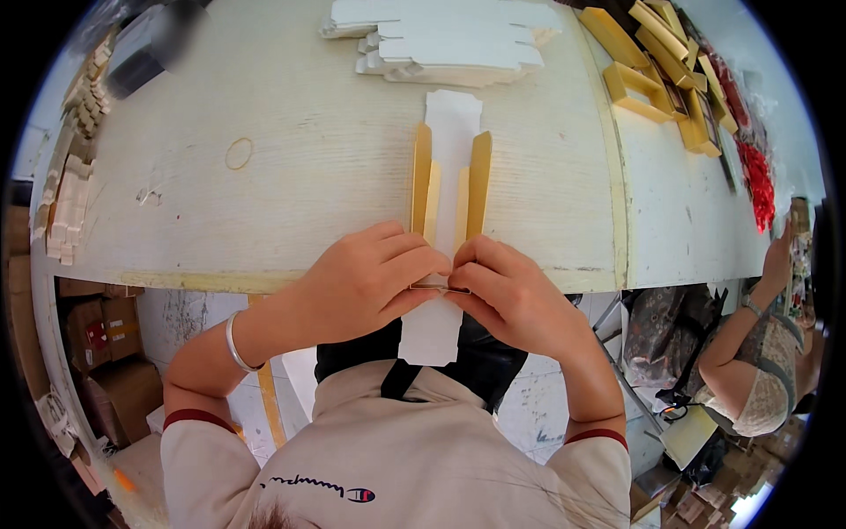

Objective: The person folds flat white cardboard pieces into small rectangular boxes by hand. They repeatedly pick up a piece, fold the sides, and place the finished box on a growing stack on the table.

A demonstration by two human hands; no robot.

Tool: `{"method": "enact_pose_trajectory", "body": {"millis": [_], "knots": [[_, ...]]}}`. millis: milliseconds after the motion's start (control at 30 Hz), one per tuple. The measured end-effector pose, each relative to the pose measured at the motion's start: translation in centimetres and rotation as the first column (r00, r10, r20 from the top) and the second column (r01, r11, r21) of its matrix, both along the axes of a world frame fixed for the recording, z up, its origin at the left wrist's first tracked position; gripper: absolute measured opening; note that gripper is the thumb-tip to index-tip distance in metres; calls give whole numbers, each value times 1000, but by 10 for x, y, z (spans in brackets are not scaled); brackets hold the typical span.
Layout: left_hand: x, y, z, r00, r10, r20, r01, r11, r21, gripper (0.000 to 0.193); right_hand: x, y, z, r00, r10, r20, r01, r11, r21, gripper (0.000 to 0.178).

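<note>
A partly folded cardboard box (455,132), white on its inner faces with gold side walls standing up, points away from me at the table's front edge. At its near end my left hand (366,275) pinches the folded corner, fingers closed. My right hand (522,295) grips the opposite corner the same way, its fingertips almost meeting the left ones. Below the hands, a white end flap (429,335) of the box hangs past the table edge over my lap. Fingers hide most of the folds between them.
A stack of flat white box blanks (458,44) lies beyond the box. Gold boxes (639,93) are heaped at far right, near red material (756,181). A rubber band (239,153) lies to the left. Another person (745,361) sits at right. Cartons (115,353) stand lower left.
</note>
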State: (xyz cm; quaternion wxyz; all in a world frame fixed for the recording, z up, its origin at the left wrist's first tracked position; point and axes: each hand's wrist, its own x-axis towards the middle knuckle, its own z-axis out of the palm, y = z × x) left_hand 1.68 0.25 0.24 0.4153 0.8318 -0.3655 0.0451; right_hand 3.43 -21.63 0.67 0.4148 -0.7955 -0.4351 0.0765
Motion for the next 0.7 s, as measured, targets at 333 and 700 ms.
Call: {"method": "enact_pose_trajectory", "body": {"millis": [333, 700], "knots": [[-15, -10, -12, 987, 127, 103, -128, 992, 6, 9, -14, 4, -12, 989, -144, 22, 142, 987, 71, 18], [-15, -5, -6, 988, 78, -130, -89, 993, -79, 9, -23, -8, -26, 867, -83, 492, 43, 995, 93, 46]]}}
